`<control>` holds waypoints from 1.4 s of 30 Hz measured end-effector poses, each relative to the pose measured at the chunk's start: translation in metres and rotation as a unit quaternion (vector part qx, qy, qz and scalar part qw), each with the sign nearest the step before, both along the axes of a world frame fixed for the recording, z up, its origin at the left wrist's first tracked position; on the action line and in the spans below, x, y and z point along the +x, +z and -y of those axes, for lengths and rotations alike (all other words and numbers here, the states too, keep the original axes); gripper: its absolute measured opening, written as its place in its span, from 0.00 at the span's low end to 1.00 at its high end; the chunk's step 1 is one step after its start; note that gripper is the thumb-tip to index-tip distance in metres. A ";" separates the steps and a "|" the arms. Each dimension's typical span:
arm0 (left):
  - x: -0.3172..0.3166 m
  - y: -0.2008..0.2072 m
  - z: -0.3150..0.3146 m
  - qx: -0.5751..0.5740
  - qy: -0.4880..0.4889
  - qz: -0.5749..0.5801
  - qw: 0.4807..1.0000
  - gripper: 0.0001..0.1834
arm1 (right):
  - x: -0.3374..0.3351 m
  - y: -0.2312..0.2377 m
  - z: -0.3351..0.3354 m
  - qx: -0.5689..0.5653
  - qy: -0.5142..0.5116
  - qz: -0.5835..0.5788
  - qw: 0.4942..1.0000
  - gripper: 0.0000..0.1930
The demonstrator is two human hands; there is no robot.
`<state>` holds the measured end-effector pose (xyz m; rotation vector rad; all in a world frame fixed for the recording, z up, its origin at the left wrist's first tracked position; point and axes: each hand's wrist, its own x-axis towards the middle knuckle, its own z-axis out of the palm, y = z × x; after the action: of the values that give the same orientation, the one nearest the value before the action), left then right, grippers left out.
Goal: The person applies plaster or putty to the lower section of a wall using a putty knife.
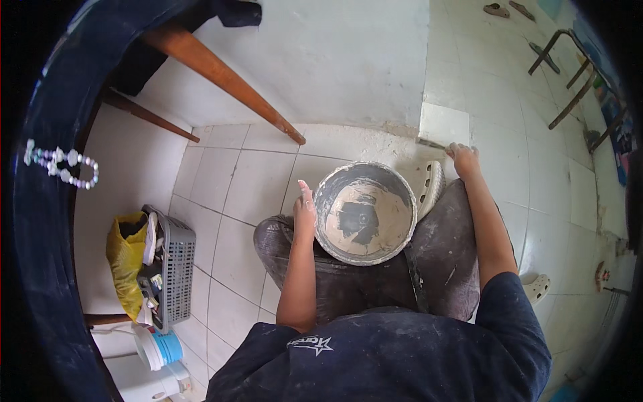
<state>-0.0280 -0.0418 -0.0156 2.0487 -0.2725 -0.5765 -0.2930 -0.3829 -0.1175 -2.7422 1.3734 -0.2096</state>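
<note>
A round grey bucket [322, 240] stands between my crossed legs, its inner walls smeared with pale paste [390, 211]. The paste lies around a bare dark patch at the bottom. My left hand [305, 209] is beside the bucket's left wall, fingers stretched out and tips whitened; whether it presses on the wall is unclear. Farther out to the right, my right hand [463, 159] is closed around the handle of a putty knife [432, 143]. Its thin blade points left, toward the foot of the wall, near the corner. My fingers hide the handle.
A white clog [431, 190] on my foot sits right of the bucket. Wooden table legs [234, 84] slant down at left. A grey basket [177, 268] with a yellow bag [127, 248] and a blue-and-white bucket [159, 348] stand left. A dark-legged stool [575, 100] is far right.
</note>
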 end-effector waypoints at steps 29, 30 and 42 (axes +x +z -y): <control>-0.003 0.014 0.007 0.013 -0.015 0.008 1.000 0.50 | 0.041 0.024 0.014 0.116 0.012 0.075 0.990 0.25; -0.004 0.017 0.005 0.028 -0.034 0.013 0.999 0.50 | 0.034 0.029 0.013 0.105 0.012 0.084 0.991 0.24; 0.001 0.004 0.006 -0.022 -0.006 0.075 0.997 0.40 | -0.015 0.052 -0.006 0.045 0.067 0.097 0.992 0.20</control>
<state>-0.0272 -0.0481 -0.0114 2.0519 -0.3829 -0.4198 -0.3084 -0.3767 -0.0657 -2.6458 1.1175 -0.3827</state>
